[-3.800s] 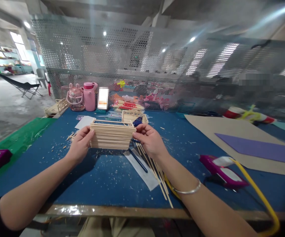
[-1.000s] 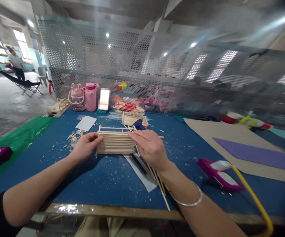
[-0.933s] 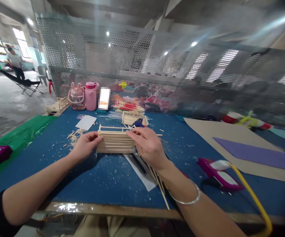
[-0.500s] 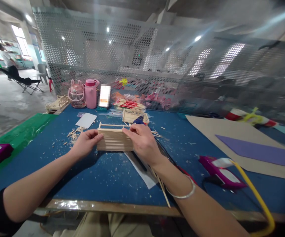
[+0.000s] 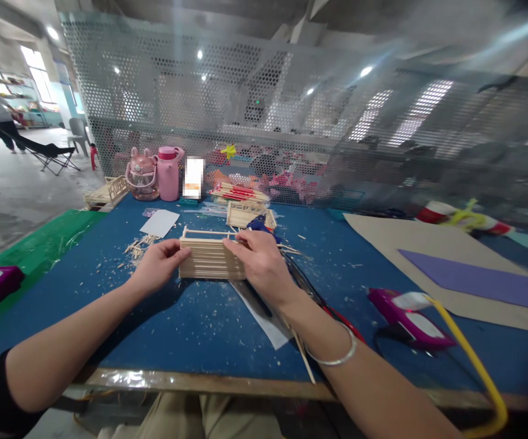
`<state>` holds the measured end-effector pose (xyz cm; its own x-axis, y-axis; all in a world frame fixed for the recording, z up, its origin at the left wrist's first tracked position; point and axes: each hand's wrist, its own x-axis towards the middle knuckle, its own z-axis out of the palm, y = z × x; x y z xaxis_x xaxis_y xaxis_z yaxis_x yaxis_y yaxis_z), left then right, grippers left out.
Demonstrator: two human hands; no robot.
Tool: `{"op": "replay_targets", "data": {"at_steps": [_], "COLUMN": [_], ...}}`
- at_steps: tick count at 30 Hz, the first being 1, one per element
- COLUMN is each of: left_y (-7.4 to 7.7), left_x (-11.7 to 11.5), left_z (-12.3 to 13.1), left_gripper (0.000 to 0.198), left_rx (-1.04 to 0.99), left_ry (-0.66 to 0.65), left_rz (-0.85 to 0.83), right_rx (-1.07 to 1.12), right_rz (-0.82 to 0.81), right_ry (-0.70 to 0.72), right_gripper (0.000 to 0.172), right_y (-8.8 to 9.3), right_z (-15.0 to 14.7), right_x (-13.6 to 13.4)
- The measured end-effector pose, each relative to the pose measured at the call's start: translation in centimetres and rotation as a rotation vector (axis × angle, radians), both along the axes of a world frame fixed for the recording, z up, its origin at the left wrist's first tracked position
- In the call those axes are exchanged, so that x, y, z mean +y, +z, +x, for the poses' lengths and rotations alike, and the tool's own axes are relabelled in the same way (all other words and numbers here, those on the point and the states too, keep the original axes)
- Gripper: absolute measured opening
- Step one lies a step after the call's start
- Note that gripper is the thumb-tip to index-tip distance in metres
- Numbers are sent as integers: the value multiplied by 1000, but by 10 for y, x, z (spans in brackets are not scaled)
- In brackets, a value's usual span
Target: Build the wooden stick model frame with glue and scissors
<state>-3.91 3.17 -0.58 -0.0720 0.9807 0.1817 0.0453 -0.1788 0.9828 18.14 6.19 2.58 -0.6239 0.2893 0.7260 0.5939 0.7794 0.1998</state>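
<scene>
A box-like frame built of stacked thin wooden sticks [image 5: 209, 258] rests on the blue table [image 5: 191, 329] in front of me. My left hand [image 5: 156, 266] grips its left end, thumb on top. My right hand [image 5: 259, 263] lies over its right end, fingers closed on the top edge where a thin stick is pinched. A silver bangle [image 5: 335, 360] sits on my right wrist.
Loose sticks [image 5: 298, 341], a dark pen and a white paper strip [image 5: 264, 317] lie right of the frame. A pink glue gun [image 5: 410, 317] with yellow cord sits at right, brown and purple sheets [image 5: 474, 274] beyond. Pink bottles [image 5: 169, 174], other stick frames and a mesh screen stand behind.
The stick frame came down from held in the air to the table. My right hand slid left along its top edge. A person at far left walked leftward.
</scene>
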Motion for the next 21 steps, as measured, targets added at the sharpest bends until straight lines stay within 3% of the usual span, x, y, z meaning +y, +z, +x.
{"op": "replay_targets", "data": {"at_steps": [6, 12, 15, 18, 21], "left_y": [5, 7, 5, 5, 4], "left_x": [-4, -3, -2, -2, -2], "left_z": [2, 4, 3, 2, 2], "left_gripper": [19, 30, 35, 38, 39], "left_rx": [5, 41, 59, 63, 63], "left_ry": [3, 88, 85, 84, 94], "left_rz": [12, 33, 15, -3, -2], "right_rx": [6, 15, 110, 397, 512], "right_rz": [28, -25, -56, -173, -393], "right_ry": [-11, -9, 23, 69, 110], "right_gripper": [30, 32, 45, 58, 44], "right_y": [0, -1, 2, 9, 17], "right_z": [0, -3, 1, 15, 30], "right_x": [0, -2, -3, -3, 1]}}
